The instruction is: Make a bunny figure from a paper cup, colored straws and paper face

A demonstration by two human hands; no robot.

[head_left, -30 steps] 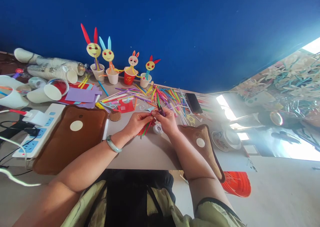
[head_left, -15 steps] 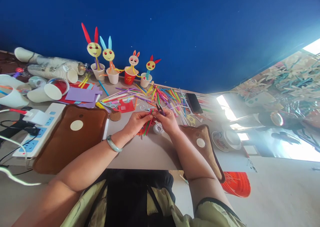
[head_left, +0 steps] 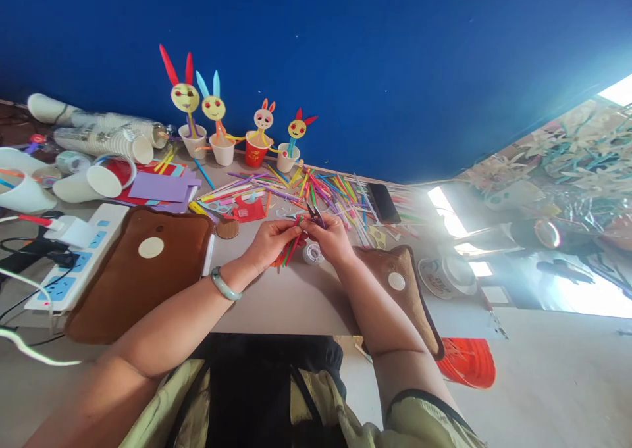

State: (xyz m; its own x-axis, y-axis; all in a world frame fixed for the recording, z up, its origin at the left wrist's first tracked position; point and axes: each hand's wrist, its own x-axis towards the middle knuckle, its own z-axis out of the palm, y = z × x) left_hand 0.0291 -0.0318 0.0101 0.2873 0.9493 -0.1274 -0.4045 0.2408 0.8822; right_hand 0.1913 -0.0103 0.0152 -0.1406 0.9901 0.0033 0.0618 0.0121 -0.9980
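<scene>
The left hand (head_left: pixel 271 243) pinched red and green straws (head_left: pixel 291 250), which poked down below it, over the table (head_left: pixel 276 310). The right hand (head_left: pixel 334 239) was curled around the scissors (head_left: pixel 315 216), tips toward the blue wall (head_left: pixel 385 73), and its fingers were close to the left ones. The tape (head_left: pixel 312 254) sat just beside the straws. Four bunnies (head_left: pixel 214 108) stood in cups (head_left: pixel 223 153) behind.

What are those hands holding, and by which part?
The left hand pinches thin red and green strips near their far ends; the right hand holds dark scissors by the handle end, blades pointing away.
</scene>
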